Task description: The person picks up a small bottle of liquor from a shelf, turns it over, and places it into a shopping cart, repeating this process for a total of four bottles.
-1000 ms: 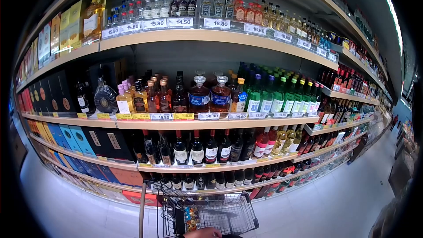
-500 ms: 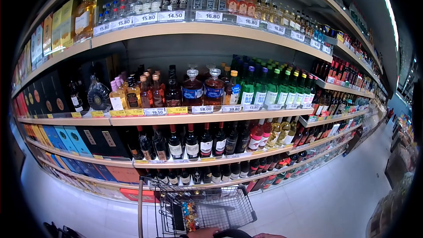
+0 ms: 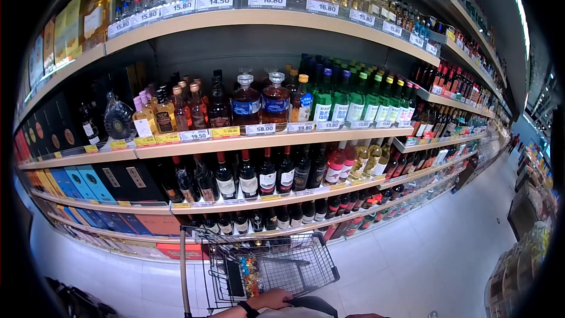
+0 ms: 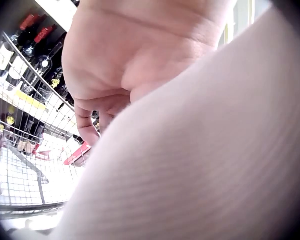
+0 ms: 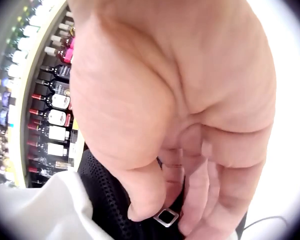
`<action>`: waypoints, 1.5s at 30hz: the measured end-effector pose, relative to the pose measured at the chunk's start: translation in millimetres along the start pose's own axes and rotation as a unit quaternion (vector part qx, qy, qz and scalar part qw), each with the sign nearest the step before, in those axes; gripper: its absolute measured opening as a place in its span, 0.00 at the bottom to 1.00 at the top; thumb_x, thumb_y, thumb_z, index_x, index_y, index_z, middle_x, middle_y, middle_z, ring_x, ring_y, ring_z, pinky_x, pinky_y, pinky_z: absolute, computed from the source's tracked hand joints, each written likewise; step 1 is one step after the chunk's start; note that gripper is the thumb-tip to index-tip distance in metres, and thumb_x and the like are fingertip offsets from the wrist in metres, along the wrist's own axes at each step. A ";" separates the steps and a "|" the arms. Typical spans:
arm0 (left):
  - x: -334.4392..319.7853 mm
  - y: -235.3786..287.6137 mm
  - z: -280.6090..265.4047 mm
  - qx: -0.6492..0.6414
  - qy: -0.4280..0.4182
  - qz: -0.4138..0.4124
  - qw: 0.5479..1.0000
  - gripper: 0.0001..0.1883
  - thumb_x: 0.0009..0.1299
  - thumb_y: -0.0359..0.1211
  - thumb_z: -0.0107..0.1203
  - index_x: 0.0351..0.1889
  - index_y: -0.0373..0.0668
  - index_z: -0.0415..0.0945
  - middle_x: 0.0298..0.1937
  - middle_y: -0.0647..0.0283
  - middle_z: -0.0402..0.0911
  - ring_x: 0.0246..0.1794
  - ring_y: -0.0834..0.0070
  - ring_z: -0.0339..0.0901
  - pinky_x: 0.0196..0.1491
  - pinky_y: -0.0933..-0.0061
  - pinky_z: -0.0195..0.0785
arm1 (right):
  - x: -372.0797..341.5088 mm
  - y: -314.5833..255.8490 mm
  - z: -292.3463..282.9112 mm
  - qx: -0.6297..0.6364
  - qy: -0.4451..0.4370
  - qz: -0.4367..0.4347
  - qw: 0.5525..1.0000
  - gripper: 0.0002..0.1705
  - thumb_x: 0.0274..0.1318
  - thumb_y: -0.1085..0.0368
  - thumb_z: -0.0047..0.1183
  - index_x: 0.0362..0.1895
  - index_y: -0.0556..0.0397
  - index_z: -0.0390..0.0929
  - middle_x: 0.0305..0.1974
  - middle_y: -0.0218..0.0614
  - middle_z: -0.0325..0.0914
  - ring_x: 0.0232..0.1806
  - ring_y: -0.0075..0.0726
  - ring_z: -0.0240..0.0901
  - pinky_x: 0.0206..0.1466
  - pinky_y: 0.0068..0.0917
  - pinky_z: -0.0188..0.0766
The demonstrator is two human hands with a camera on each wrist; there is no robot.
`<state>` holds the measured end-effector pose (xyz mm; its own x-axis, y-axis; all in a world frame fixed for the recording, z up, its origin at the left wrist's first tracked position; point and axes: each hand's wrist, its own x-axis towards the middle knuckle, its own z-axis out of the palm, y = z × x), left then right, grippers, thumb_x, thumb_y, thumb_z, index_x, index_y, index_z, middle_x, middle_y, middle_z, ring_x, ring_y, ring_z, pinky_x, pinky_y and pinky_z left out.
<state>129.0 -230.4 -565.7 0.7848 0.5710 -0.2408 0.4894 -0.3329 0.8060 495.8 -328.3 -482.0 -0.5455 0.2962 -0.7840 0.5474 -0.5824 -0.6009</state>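
My left hand (image 3: 272, 299) lies in front of my body at the bottom of the head view, with a black band (image 3: 248, 309) round the wrist. Loosely bent fingers show in the left wrist view, partly hidden behind pale cloth (image 4: 190, 165), and nothing shows in them. Beside it is a black item (image 3: 315, 304) worn at my front. My right hand (image 5: 180, 110) hangs with relaxed, bent fingers over black mesh fabric (image 5: 107, 192). A square metal buckle (image 5: 166, 217) shows between its thumb and fingers. Only a sliver of this hand enters the head view.
A wire shopping cart (image 3: 294, 253) stands just ahead, with colourful small items (image 3: 251, 275) inside and a handle bar (image 3: 184, 271) at left. Beyond it, long shelves (image 3: 282, 141) carry wine bottles (image 3: 247, 176), green bottles (image 3: 356, 103) and boxes. Tiled floor (image 3: 406, 265) runs to the right.
The head view tips downward and shifts, so shelves and cart appear higher and farther left. More of my left hand and forearm has come into view.
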 end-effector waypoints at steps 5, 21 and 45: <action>-3.7 -2.7 -0.1 -0.111 -0.019 -0.033 0.993 0.17 0.61 0.35 0.64 0.46 0.37 0.80 0.38 0.57 0.84 0.39 0.69 0.81 0.43 0.70 0.72 | 10.8 -1.9 -23.7 -0.082 -0.137 -0.258 0.953 0.19 0.53 0.56 0.57 0.41 0.59 0.81 0.39 0.39 0.80 0.38 0.38 0.75 0.45 0.40 0.71; -10.3 -41.6 12.5 -0.232 0.011 -0.043 0.972 0.20 0.64 0.37 0.64 0.53 0.40 0.79 0.47 0.60 0.84 0.46 0.74 0.80 0.49 0.74 0.72 | 212.0 -139.2 -6.2 -0.578 -0.022 -0.152 0.802 0.24 0.62 0.51 0.42 0.37 0.59 0.82 0.35 0.54 0.82 0.38 0.61 0.78 0.42 0.48 0.72; -8.6 37.2 2.7 -0.107 0.105 0.019 0.988 0.16 0.70 0.43 0.57 0.31 0.39 0.83 0.41 0.62 0.80 0.42 0.64 0.77 0.44 0.66 0.69 | 80.5 -111.5 -20.7 -0.330 0.272 -0.221 0.876 0.08 0.54 0.63 0.60 0.37 0.50 0.84 0.30 0.45 0.81 0.34 0.49 0.78 0.39 0.39 0.74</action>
<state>141.5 -249.7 -535.1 0.6936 0.7122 -0.1077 0.3515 -0.2042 0.9136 404.0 -223.9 -481.4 -0.5115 0.8045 -0.3019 0.7051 0.1921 -0.6826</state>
